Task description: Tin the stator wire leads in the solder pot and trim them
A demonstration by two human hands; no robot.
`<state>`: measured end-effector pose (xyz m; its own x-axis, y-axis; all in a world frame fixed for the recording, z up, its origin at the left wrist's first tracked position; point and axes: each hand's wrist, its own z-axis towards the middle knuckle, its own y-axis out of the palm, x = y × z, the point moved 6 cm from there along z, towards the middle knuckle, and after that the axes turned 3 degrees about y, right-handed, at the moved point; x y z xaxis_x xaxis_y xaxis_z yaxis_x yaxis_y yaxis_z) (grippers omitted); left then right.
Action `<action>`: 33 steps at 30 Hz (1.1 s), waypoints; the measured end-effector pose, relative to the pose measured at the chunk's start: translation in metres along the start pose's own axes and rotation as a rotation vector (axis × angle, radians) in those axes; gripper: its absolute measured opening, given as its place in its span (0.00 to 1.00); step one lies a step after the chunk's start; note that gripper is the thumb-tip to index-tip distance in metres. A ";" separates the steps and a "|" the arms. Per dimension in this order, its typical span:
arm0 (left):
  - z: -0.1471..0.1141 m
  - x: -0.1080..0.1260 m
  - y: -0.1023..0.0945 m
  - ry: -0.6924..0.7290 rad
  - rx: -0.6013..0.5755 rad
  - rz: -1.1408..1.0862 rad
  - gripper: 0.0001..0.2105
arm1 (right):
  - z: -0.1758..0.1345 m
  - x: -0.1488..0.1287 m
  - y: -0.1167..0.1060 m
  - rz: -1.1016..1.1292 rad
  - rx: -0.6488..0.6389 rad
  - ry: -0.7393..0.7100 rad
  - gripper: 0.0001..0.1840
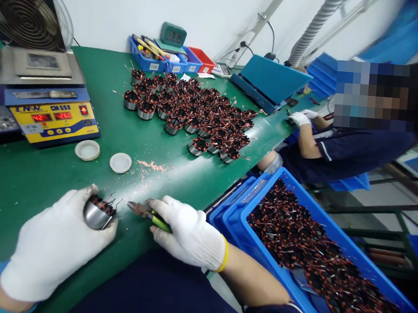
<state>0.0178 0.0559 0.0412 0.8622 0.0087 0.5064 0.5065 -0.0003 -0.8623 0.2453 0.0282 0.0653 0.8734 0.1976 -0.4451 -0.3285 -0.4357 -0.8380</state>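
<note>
My left hand, in a white glove, grips a motor stator by its steel ring. Copper windings and loose wire ends stick up from the stator's top. In my right hand, also gloved, is a pair of green-handled diagonal cutters. The cutters' jaws point left at the stator's wires, a small gap apart from them. Beyond my hands, several more stators stand grouped on the green bench.
At left stands a yellow-and-blue solder pot with lit red digits. Two small white dishes and copper scraps lie nearby. To the right, a blue crate is heaped with stators. A co-worker sits at the far right.
</note>
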 end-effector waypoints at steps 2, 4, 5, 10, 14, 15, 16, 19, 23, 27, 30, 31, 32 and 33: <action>-0.001 0.000 0.000 0.044 0.033 -0.067 0.27 | 0.003 -0.004 0.000 -0.027 0.022 0.028 0.29; -0.002 0.001 0.001 0.065 0.037 -0.022 0.27 | 0.005 -0.008 -0.001 -0.053 0.027 0.040 0.29; -0.002 0.002 0.001 0.076 0.031 0.043 0.28 | 0.005 -0.009 -0.002 -0.065 0.025 0.042 0.29; -0.001 0.013 -0.003 0.194 0.037 0.298 0.27 | 0.007 -0.012 -0.001 -0.098 0.037 0.029 0.29; 0.000 0.014 -0.002 0.184 -0.021 0.334 0.26 | 0.008 -0.011 -0.001 -0.110 0.075 0.016 0.29; 0.000 0.014 0.000 0.171 -0.052 0.323 0.26 | 0.008 -0.012 -0.001 -0.112 0.080 0.014 0.29; 0.001 0.013 0.000 0.155 -0.072 0.305 0.26 | 0.008 -0.012 -0.001 -0.113 0.080 0.013 0.28; 0.002 0.008 0.001 0.068 -0.066 0.202 0.28 | 0.008 -0.012 -0.002 -0.111 0.071 0.022 0.27; 0.000 0.000 0.002 0.047 0.004 0.030 0.28 | 0.009 -0.011 -0.003 -0.122 0.070 0.030 0.26; -0.003 0.001 0.000 0.166 0.105 -0.089 0.27 | 0.008 -0.008 0.002 -0.132 0.055 0.034 0.26; -0.002 0.001 0.004 0.100 0.039 -0.007 0.28 | 0.005 -0.004 0.007 -0.124 0.041 0.038 0.25; -0.001 0.002 0.004 0.076 0.019 0.018 0.28 | 0.004 -0.003 0.009 -0.121 0.035 0.040 0.25; -0.001 0.003 0.004 0.060 0.006 0.025 0.27 | 0.003 0.000 0.011 -0.125 0.030 0.047 0.25; 0.001 0.004 0.003 0.047 -0.005 0.012 0.27 | 0.003 0.003 0.012 -0.140 0.034 0.062 0.25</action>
<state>0.0228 0.0565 0.0403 0.8676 -0.0385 0.4958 0.4960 -0.0051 -0.8683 0.2431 0.0263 0.0526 0.9316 0.1994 -0.3039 -0.2131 -0.3776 -0.9011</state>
